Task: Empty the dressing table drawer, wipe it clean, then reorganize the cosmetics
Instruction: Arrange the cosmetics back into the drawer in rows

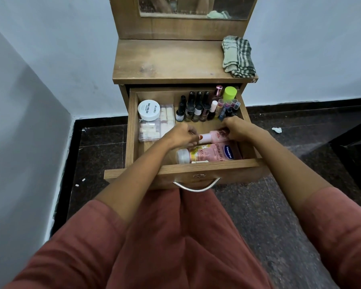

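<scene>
Holding a small pink bottle (212, 137) flat inside the open drawer (131, 130): left hand (182, 135) pinched on the cap end, right hand (237, 130) closed on the base. Probably light, rigid, smooth plastic; grip mid-body to prevent slipping.

A wooden dressing table (167, 59) stood against a pale wall. On its top, at the right rear corner, lay a folded checked cloth (238, 56). Left of the cloth, the wood was bare.
</scene>
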`<act>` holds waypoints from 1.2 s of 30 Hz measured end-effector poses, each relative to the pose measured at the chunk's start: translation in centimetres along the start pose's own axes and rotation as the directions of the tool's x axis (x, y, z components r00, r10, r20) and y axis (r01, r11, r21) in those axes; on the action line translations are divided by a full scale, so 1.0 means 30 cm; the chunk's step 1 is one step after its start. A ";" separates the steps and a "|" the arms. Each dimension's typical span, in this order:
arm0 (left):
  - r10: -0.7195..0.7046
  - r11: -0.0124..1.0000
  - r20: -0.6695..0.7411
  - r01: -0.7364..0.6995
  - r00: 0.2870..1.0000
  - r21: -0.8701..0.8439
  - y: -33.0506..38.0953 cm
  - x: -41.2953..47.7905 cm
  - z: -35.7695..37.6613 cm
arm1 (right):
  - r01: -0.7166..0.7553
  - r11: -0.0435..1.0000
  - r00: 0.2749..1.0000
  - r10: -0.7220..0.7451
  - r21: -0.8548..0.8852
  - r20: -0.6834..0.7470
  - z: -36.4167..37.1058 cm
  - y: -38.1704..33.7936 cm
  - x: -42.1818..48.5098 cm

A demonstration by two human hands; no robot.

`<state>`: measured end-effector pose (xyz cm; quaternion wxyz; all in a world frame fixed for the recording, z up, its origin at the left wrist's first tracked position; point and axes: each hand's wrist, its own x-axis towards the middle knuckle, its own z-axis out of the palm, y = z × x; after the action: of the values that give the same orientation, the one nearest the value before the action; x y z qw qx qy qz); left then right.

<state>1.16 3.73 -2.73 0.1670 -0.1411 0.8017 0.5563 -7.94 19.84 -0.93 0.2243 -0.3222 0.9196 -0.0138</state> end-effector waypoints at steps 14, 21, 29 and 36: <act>-0.250 0.936 -0.119 0.271 0.961 0.225 0.005 -0.077 -0.040 | 0.050 0.997 0.990 -0.041 0.059 -0.138 -0.009 -0.040 -0.038; -0.249 0.952 -0.107 0.264 0.962 0.156 0.003 -0.089 -0.029 | 0.143 0.983 0.985 -0.130 0.117 -0.110 0.075 -0.107 -0.081; -0.114 0.900 -0.200 0.187 0.973 0.393 0.018 -0.094 -0.014 | 0.093 0.982 0.976 -0.058 0.162 -0.211 0.052 -0.063 -0.069; -0.045 0.917 -0.113 0.086 0.993 0.389 0.067 -0.047 0.050 | 0.032 0.993 0.990 -0.015 0.111 -0.143 0.049 -0.040 -0.050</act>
<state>1.78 5.87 -0.93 0.1695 -0.1595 0.8994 0.3701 -5.58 19.95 -1.43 0.1760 -0.3179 0.9271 -0.0915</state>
